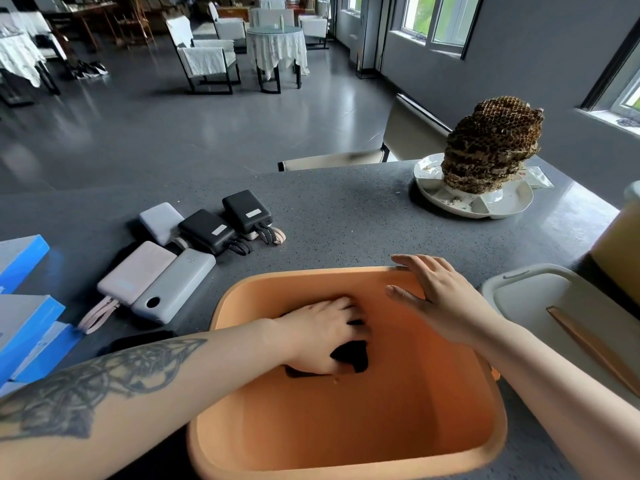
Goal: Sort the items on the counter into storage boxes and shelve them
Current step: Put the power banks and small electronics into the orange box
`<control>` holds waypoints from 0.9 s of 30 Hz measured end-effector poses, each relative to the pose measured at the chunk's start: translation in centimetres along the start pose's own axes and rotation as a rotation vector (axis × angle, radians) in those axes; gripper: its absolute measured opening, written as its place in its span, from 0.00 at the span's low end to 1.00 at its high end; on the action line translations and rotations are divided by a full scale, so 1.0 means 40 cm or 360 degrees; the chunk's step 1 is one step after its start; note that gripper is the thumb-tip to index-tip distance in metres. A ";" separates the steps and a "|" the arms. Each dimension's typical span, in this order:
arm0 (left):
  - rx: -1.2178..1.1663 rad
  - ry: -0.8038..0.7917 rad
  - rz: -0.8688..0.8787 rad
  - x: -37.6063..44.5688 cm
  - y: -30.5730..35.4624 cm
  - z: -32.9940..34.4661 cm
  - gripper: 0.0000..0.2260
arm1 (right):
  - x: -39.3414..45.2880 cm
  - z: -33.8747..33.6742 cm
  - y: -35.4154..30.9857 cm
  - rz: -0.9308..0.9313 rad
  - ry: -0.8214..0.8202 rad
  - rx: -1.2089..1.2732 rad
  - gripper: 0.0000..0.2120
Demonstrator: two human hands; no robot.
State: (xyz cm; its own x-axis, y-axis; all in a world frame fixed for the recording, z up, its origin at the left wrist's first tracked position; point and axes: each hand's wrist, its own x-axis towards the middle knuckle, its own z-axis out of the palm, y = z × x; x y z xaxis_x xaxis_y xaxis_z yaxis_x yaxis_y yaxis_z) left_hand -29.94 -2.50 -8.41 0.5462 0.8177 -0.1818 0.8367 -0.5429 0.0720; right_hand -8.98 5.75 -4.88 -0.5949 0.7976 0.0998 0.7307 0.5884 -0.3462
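We were loading: our left hand [322, 336] curled round a black power bank [349, 358], low inside the smooth orange plastic box [346, 448] at the counter's near edge. Our right hand [433, 299] lay spread on its far rim. Next, we judged: fetching the slab-shaped power banks [180, 258] near the left edge.

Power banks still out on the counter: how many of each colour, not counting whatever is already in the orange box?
Black: 2
White or light grey: 2
Pink: 1
Total: 5 power banks on the counter, all left of the orange box.
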 end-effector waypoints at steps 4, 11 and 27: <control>0.0027 0.0053 -0.0015 0.004 0.012 -0.007 0.22 | -0.001 0.001 0.003 0.0000 -0.0001 0.0016 0.35; 0.0035 -0.0018 -0.0032 0.011 0.017 -0.021 0.25 | -0.003 0.001 0.005 -0.0016 0.0004 -0.0043 0.30; -0.1533 0.0589 -0.0505 -0.081 -0.049 -0.144 0.07 | 0.001 -0.001 0.006 0.0043 -0.0098 -0.0023 0.33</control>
State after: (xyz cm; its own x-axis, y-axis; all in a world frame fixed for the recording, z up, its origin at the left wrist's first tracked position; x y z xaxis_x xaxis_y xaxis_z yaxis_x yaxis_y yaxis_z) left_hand -33.14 -2.98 -2.30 0.1422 0.9893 -0.0320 0.5335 -0.0493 0.8443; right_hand -8.81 5.92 -4.93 -0.5943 0.8036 0.0327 0.7511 0.5691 -0.3347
